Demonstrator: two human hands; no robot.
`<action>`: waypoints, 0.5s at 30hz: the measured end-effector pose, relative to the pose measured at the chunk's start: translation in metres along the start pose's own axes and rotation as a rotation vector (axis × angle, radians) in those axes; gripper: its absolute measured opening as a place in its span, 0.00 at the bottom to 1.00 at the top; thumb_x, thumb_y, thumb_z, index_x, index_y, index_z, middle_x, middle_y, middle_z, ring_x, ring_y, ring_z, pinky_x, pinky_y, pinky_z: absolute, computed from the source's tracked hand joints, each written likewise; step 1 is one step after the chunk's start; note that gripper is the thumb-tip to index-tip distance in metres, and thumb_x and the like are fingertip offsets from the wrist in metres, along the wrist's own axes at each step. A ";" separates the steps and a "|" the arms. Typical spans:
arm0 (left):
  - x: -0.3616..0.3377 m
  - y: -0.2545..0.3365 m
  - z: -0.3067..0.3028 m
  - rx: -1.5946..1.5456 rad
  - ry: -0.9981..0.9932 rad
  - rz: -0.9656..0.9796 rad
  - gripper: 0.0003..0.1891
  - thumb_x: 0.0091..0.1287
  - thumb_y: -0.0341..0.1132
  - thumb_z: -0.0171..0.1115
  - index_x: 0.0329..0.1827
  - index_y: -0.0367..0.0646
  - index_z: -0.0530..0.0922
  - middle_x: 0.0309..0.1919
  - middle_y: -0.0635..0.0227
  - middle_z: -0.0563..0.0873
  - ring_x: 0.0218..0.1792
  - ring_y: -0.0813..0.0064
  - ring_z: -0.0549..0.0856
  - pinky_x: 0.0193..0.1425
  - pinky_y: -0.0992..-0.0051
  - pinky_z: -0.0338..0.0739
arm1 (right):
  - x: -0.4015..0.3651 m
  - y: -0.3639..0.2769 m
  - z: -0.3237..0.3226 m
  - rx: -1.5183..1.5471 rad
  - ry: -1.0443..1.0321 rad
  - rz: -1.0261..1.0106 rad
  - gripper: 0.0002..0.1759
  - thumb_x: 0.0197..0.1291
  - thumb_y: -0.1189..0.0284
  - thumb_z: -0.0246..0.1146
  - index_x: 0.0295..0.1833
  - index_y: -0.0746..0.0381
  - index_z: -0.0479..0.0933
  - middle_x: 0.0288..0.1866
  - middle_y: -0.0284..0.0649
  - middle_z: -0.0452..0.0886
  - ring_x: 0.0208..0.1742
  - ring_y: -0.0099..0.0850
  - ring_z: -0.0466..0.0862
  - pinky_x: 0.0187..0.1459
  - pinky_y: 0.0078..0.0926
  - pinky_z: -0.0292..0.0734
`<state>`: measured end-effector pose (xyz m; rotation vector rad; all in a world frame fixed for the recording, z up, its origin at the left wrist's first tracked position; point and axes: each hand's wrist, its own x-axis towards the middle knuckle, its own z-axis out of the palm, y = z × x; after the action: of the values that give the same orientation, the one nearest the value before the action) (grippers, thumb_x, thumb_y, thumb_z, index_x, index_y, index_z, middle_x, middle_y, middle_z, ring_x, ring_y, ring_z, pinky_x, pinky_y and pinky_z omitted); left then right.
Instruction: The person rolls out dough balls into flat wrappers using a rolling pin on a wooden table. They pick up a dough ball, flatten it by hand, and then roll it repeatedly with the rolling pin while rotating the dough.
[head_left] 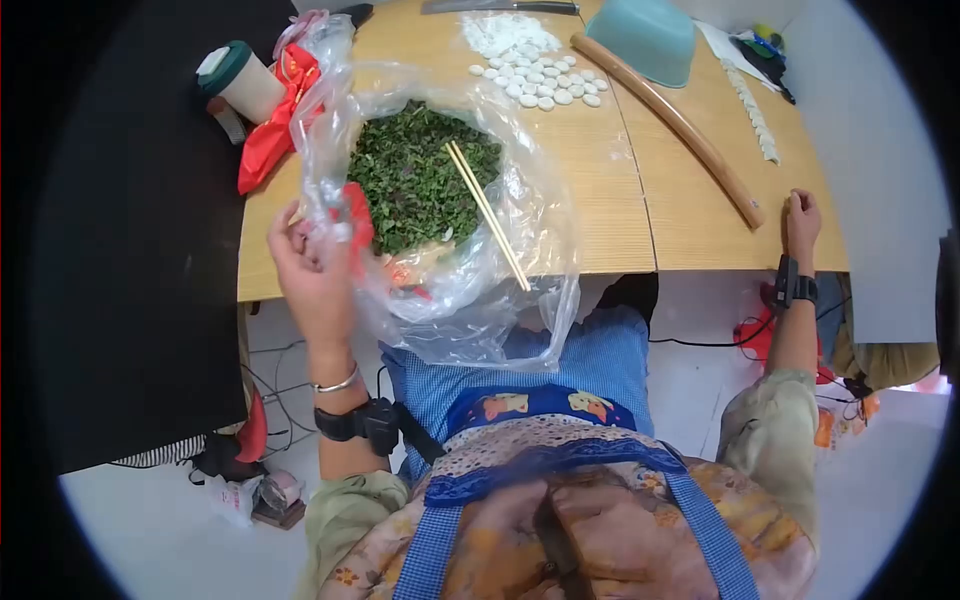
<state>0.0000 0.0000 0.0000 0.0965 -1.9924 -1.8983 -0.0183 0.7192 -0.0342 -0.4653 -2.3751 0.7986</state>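
Observation:
My left hand (315, 270) is at the near left of the table, its fingers curled on the edge of a clear plastic bag (540, 220). A red piece of plastic (357, 215) shows just beside those fingers. Chopped dark green leaves (415, 185) fill the opened bag, and a pair of wooden chopsticks (487, 215) lies slanted across the leaves and the bag's near side. Far to the right, my right hand (803, 215) rests at the table's edge with its fingers closed; nothing shows in them.
Several small white dough pieces (545, 82) lie beside a patch of flour (505, 35). A long wooden rolling pin (675, 130) lies in front of a teal bowl (645, 40). At the back is a knife (500, 6). A green-lidded container (245, 85) stands left; a pale strip (750, 110) lies right.

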 end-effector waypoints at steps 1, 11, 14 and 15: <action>-0.009 0.017 0.021 0.129 -0.006 0.038 0.46 0.69 0.35 0.73 0.85 0.40 0.52 0.71 0.48 0.75 0.64 0.61 0.82 0.70 0.64 0.77 | -0.003 -0.013 -0.005 -0.013 0.137 -0.049 0.11 0.72 0.71 0.64 0.55 0.65 0.81 0.44 0.38 0.86 0.44 0.26 0.82 0.50 0.28 0.79; 0.053 -0.004 0.022 -0.075 0.042 -0.039 0.35 0.70 0.26 0.67 0.78 0.32 0.62 0.64 0.52 0.81 0.59 0.66 0.85 0.62 0.69 0.81 | -0.179 -0.258 0.101 0.206 -0.531 -0.644 0.29 0.58 0.72 0.71 0.66 0.67 0.75 0.61 0.50 0.81 0.58 0.44 0.83 0.61 0.40 0.79; 0.069 -0.005 0.011 -0.322 0.012 -0.105 0.26 0.72 0.23 0.61 0.73 0.32 0.69 0.61 0.54 0.84 0.56 0.68 0.86 0.59 0.70 0.83 | -0.201 -0.318 0.132 0.113 -0.594 -0.846 0.41 0.55 0.69 0.73 0.74 0.67 0.69 0.71 0.58 0.74 0.70 0.56 0.75 0.73 0.49 0.70; 0.075 -0.009 0.000 -0.393 0.018 -0.120 0.23 0.73 0.21 0.59 0.71 0.33 0.73 0.59 0.55 0.85 0.55 0.69 0.87 0.57 0.71 0.85 | -0.206 -0.331 0.147 0.161 -0.603 -0.871 0.44 0.54 0.68 0.74 0.76 0.67 0.67 0.73 0.60 0.72 0.72 0.57 0.74 0.74 0.50 0.68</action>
<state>-0.0717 -0.0238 0.0081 0.1267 -1.5968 -2.3172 0.0032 0.3043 -0.0051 0.9525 -2.6098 0.7392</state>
